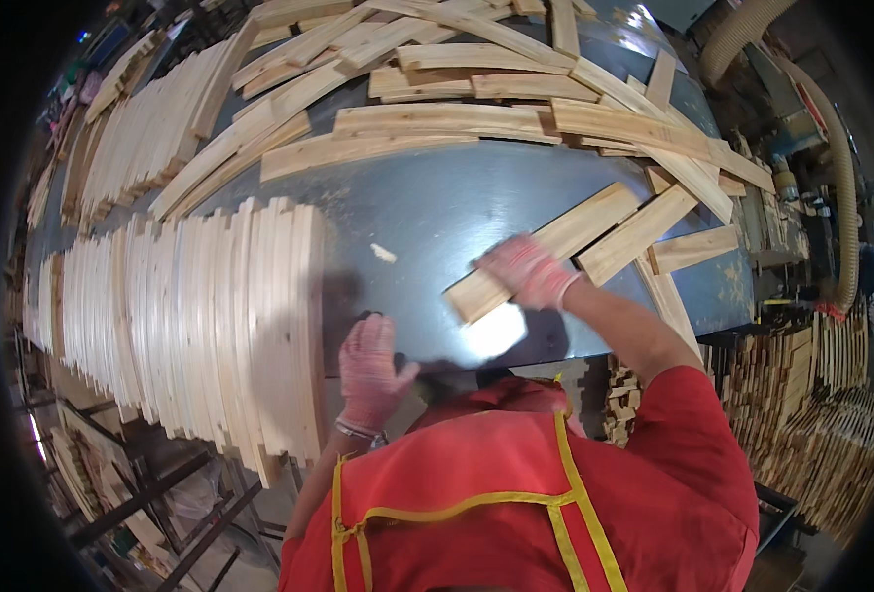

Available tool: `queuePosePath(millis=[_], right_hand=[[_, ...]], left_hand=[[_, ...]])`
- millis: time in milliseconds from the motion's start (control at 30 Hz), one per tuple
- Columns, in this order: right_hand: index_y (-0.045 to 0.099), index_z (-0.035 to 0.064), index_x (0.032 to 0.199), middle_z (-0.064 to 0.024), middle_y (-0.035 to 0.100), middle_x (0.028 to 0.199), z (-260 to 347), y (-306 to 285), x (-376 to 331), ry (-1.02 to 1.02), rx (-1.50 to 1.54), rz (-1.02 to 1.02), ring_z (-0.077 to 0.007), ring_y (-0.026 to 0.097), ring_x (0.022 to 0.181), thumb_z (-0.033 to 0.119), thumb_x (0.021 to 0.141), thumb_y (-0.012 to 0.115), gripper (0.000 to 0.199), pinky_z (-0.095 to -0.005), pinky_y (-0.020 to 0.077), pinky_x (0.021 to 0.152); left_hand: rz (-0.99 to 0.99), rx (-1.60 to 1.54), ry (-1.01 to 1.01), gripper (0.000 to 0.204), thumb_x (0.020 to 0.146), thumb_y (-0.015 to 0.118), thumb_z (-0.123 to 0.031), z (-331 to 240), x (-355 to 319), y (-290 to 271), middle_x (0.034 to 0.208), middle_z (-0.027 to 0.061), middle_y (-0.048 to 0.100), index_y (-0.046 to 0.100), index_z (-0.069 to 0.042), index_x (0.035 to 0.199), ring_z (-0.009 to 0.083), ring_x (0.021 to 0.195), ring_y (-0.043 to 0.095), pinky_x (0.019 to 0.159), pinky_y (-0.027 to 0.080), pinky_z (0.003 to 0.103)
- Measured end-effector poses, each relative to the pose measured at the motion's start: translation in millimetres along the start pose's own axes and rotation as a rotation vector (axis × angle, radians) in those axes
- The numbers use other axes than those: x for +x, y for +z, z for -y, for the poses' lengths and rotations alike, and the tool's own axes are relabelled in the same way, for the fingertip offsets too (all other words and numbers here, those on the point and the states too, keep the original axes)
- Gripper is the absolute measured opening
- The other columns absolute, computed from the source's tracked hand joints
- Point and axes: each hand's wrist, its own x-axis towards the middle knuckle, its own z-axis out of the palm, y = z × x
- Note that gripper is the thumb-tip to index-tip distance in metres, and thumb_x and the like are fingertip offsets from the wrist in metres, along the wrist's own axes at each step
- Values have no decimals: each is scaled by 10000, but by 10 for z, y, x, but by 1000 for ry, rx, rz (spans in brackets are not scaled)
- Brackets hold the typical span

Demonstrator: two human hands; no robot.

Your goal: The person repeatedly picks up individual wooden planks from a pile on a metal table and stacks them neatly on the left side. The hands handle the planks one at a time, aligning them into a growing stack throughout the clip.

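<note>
My right hand [524, 271], in a pink knit glove, lies on the near end of a pale wooden slat [546, 252] that sits slantwise on the grey metal table [427, 202]; my fingers curl over the slat's end and press it down, closed on the wood. That slat lies near the table's front edge, right of its middle, its far end pointing away toward the table's right side. My left hand [368, 370], gloved the same, rests at the table's front edge, left of the slat, fingers spread flat and holding nothing; it is just beside the end of the row of slats [200, 316] that stand on edge, packed tight, along the table's left side. A small wood chip [384, 254] lies on the bare metal between that row and the slat I hold. More loose slats [437, 123] lie scattered flat across the table's far side, and two more [644, 237] lie just right of mine. Off the table's right edge, stacked slats [812, 395] stand lower down, and a ribbed hose [837, 168] curves above them
</note>
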Motion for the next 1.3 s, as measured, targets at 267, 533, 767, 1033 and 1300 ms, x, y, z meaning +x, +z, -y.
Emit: queuePosePath(millis=[267, 533, 767, 1033, 1300], right_hand=[[552, 20, 1511, -130, 684, 1275, -829, 617, -1091, 1222, 959, -1065, -299, 650, 1205, 267, 938, 777, 663, -466, 526, 1050], [656, 47, 1321, -107, 715, 1267, -1649, 747, -1320, 1269, 2123, -1284, -278, 686, 1184, 265, 1025, 759, 382, -419, 589, 1023], [537, 51, 1485, -133, 674, 1394, 438, -175, -1025, 723, 2512, -776, -277, 686, 1265, 160, 1051, 704, 477, -417, 602, 1089], [513, 84, 1519, -45, 707, 1337, 1664, 474, -202, 625, 2129, -127, -268, 719, 1170, 160, 1003, 722, 562, -381, 598, 945], [512, -16, 1493, -163, 699, 1272, 2760, 451, 1190, 325, 1298, 169, -237, 670, 1101, 227, 948, 788, 657, -350, 551, 916]], left_hand=[[596, 47, -240, 1048, 704, 910, -456, -633, 442, 509, 1506, 180, 564, 480, -67, 1576, 420, 1361, 556, 1144, 446, 565], [647, -1914, -779, 796, 926, 759, -191, -97, 170, 278, 1370, 101, 670, 432, -19, 1631, 191, 1171, 684, 1025, 556, 347], [319, -1467, -805, 719, 875, 713, -106, -111, -193, -22, 1344, 131, 707, 537, -46, 1569, 219, 1188, 702, 1033, 556, 354], [-149, 217, -570, 634, 776, 728, -164, 421, -863, -259, 1426, 177, 615, 656, -121, 1405, 395, 1328, 585, 1138, 459, 525], [-185, 104, -492, 682, 803, 769, -226, 368, -1084, -323, 1483, 163, 572, 599, -93, 1449, 361, 1428, 499, 1193, 391, 513]])
